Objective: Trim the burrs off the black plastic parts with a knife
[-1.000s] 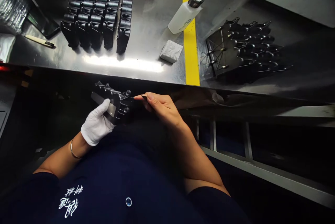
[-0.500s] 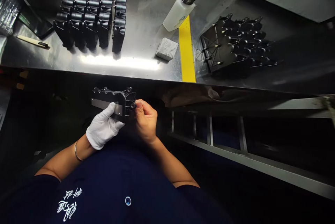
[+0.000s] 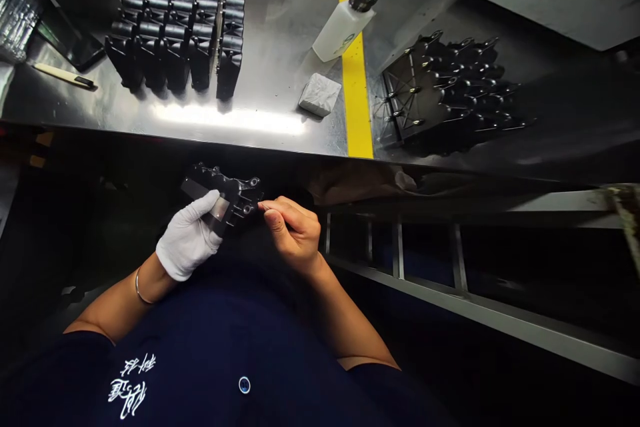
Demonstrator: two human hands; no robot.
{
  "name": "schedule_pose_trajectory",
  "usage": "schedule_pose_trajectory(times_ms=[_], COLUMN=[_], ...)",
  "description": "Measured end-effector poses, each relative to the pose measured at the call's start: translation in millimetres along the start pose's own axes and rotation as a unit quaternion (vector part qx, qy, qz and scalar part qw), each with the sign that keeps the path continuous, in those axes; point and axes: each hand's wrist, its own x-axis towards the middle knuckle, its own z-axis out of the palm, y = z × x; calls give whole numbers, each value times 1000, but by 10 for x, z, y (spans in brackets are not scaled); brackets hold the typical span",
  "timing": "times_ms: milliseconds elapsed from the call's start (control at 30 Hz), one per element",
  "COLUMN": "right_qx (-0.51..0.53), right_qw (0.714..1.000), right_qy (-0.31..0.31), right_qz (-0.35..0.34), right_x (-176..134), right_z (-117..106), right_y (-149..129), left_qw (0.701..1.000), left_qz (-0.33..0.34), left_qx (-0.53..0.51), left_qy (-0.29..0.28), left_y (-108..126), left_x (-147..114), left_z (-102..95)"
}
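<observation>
My left hand, in a white glove, grips a black moulded part in front of the bench edge. The part has several screw lugs, ribs and a flat grey strip along its near side, which my thumb presses on. It is tilted, its lugged end toward the right. My bare right hand is closed in a pinch just beside that end, the fingertips close to a lug. Whatever is between those fingers, if anything, is too small to make out.
Similar black parts stand in a row on the metal bench; more stand right of a yellow stripe. A pump bottle, a grey block and a cream-handled knife lie about. A metal frame runs below.
The black part has turned, its right end now tilted differently. My right hand has drawn slightly right, away from the part's end, still pinched. My left hand keeps its grip.
</observation>
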Motion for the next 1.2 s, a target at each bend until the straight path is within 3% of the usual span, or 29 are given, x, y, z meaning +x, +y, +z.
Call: schedule_pose_trajectory(times_ms=[367, 733, 933, 1000, 1100, 1200], right_qx=[-45, -40, -61, -66, -65, -33], right_qw=[998, 998, 997, 997, 985, 966], right_qy=[-2, -29, 16, 36, 96, 126], right_qz=[-45, -47, -42, -7, 124, 224], right_x=[20, 57, 28, 20, 14, -5], right_z=[-35, -81, 24, 86, 124, 65], right_y=[-10, 38, 136, 237, 428, 469], left_qw=[999, 995, 990, 990, 986, 968], left_qz=[-1, 39, 49, 39, 40, 87], left_qx=[14, 89, 114, 119, 156, 236], left_qy=[46, 20, 60, 64, 45, 4], left_y=[-25, -92, -80, -74, -116, -175], left_x=[-64, -101, -38, -47, -123, -174], left_z=[137, 175, 121, 93, 43, 6])
